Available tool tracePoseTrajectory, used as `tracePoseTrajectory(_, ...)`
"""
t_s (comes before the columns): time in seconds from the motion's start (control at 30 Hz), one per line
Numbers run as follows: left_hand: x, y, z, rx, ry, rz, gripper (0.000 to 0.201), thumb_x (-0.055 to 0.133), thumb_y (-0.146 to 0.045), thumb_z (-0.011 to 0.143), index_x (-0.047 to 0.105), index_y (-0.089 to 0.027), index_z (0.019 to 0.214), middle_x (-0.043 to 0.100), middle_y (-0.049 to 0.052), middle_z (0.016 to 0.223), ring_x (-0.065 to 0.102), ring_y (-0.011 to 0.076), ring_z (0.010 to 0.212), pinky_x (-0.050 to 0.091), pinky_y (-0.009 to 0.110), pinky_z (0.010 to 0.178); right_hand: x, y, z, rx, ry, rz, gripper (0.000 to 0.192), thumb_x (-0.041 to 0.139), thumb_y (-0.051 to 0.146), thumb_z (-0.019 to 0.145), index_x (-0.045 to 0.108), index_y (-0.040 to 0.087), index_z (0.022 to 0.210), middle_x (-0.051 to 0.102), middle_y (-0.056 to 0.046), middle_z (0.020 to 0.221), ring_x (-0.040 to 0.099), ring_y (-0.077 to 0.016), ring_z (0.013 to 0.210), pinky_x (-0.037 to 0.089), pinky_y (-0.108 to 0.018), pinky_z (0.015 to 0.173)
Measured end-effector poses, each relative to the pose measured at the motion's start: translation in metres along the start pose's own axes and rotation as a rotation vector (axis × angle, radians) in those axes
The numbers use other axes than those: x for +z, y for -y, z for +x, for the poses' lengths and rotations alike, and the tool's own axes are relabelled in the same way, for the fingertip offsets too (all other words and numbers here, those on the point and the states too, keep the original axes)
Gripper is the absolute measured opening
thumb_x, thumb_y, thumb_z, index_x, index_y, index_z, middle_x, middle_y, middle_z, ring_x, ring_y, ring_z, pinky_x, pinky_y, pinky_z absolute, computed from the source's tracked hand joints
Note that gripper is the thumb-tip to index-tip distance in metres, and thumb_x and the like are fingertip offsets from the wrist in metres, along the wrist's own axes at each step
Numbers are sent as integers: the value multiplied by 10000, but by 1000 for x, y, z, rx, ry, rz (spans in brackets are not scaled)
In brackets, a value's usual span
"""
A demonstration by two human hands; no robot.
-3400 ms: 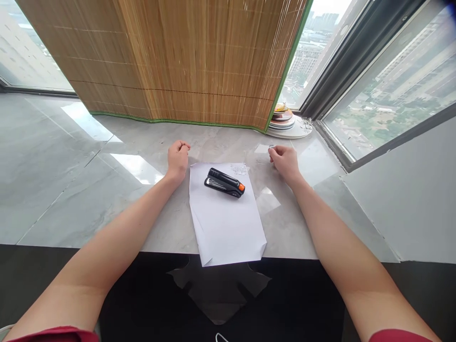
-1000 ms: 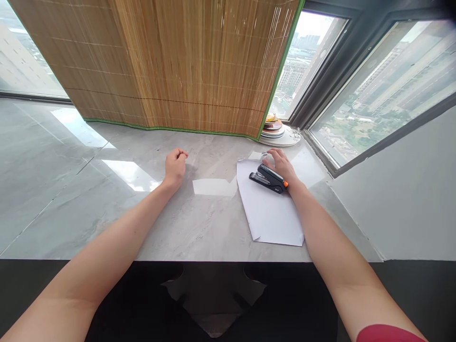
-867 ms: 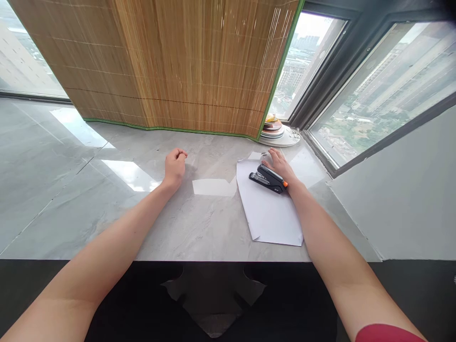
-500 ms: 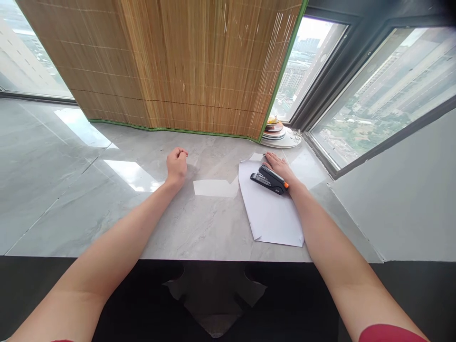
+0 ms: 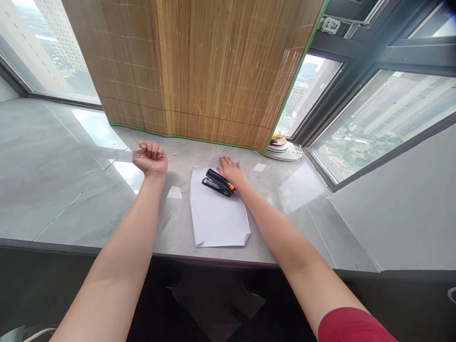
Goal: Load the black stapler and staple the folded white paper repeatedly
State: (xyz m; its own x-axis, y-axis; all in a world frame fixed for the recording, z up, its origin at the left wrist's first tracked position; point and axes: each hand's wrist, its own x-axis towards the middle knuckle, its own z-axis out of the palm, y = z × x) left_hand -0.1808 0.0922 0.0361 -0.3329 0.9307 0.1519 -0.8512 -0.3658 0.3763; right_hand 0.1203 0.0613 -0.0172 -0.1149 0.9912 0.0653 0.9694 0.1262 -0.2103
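Observation:
A sheet of white paper (image 5: 221,221), with its near corners bent, lies on the grey stone counter. On its far part rests a black stapler (image 5: 218,183) with an orange end, lying on its side. My right hand (image 5: 231,171) is flat at the paper's far right corner, fingers stretched out, its wrist close to the stapler's orange end. A tiny dark spot shows by its fingertips; what it is I cannot tell. To the left of the paper, my left hand (image 5: 150,157) is curled into a fist, fingers turned upward, with nothing visible in it.
A bamboo blind (image 5: 213,71) with green edging hangs behind the counter (image 5: 89,199). A stack of plates (image 5: 280,146) sits in the far right corner by the window frame (image 5: 317,104). A white wall (image 5: 399,204) borders the right side. The counter's front edge runs below my forearms.
My right hand, the paper and the stapler on it have moved left along the counter. My left hand has shifted left and turned so its curled fingers face up. The view has shifted slightly.

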Motion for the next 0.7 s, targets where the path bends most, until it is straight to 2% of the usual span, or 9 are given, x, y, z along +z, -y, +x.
tracePoseTrajectory(0.1, -1, -7, 1, 15, 0, -37, 334, 517, -184, 940, 274, -218, 713, 140, -63, 591, 202, 100, 449, 234, 240, 445, 11, 39, 13, -10, -7, 41, 626, 318, 451, 1142, 382, 203, 1713, 280, -121, 1826, 238, -351, 1699, 172, -800, 1307)
tracePoseTrajectory(0.2, 1, -4, -1, 2, 9, -13, 351, 536, -191, 941, 279, -217, 704, 141, -65, 590, 190, 97, 453, 224, 237, 440, 16, 59, 17, 17, -16, 92, 628, 314, 484, 1134, 386, 244, 1711, 268, -95, 1833, 194, -400, 1702, 122, -891, 1250)
tracePoseTrajectory(0.27, 1, -1, -1, -14, 26, -9, 350, 548, -179, 929, 290, -215, 696, 144, -65, 591, 191, 95, 450, 221, 238, 437, 13, 61, 17, 27, -39, 162, 637, 339, 488, 1121, 373, 254, 1713, 261, -91, 1836, 205, -399, 1698, 117, -873, 1262)
tracePoseTrajectory(0.33, 0, 2, -1, -40, 51, -20, 344, 557, -162, 911, 302, -215, 686, 145, -64, 590, 196, 95, 443, 218, 244, 431, 5, 54, 18, 60, -133, 303, 623, 318, 445, 1110, 392, 237, 1693, 317, -109, 1816, 307, -354, 1666, 209, -771, 1305)
tracePoseTrajectory(0.4, -2, 5, -1, -68, 77, -30, 332, 560, -149, 892, 315, -217, 679, 146, -64, 588, 202, 97, 438, 217, 250, 426, -9, 33, 17, 141, -276, 493, 584, 261, 368, 1087, 514, 203, 1587, 508, -141, 1700, 522, -289, 1525, 417, -582, 1260)
tracePoseTrajectory(0.43, -3, 6, -1, -83, 89, -30, 323, 557, -146, 885, 320, -217, 677, 147, -63, 587, 206, 99, 438, 218, 251, 423, -17, 17, 15, 187, -334, 580, 562, 250, 338, 1065, 605, 189, 1474, 632, -148, 1570, 633, -263, 1389, 518, -478, 1163)
tracePoseTrajectory(0.5, -4, 9, -1, -111, 104, -23, 310, 551, -145, 873, 324, -218, 675, 151, -62, 584, 211, 99, 436, 223, 250, 419, -34, -22, 4, 251, -292, 672, 412, 366, 337, 977, 721, 192, 1129, 784, -126, 1208, 752, -236, 1002, 603, -355, 877)
tracePoseTrajectory(0.6, -4, 13, -1, -138, 97, 15, 311, 557, -153, 868, 322, -220, 676, 163, -58, 580, 220, 102, 435, 237, 248, 414, -51, -88, -28, 259, -229, 656, 194, 565, 365, 832, 644, 217, 734, 706, -56, 750, 654, -203, 670, 533, -316, 677)
tracePoseTrajectory(0.7, -4, 15, -1, -128, 71, 105, 317, 562, -169, 882, 329, -223, 674, 171, -54, 577, 226, 105, 438, 254, 245, 415, -55, -138, -63, 185, -239, 756, 197, 595, 412, 810, 631, 233, 735, 646, -21, 691, 603, -180, 659, 505, -303, 674)
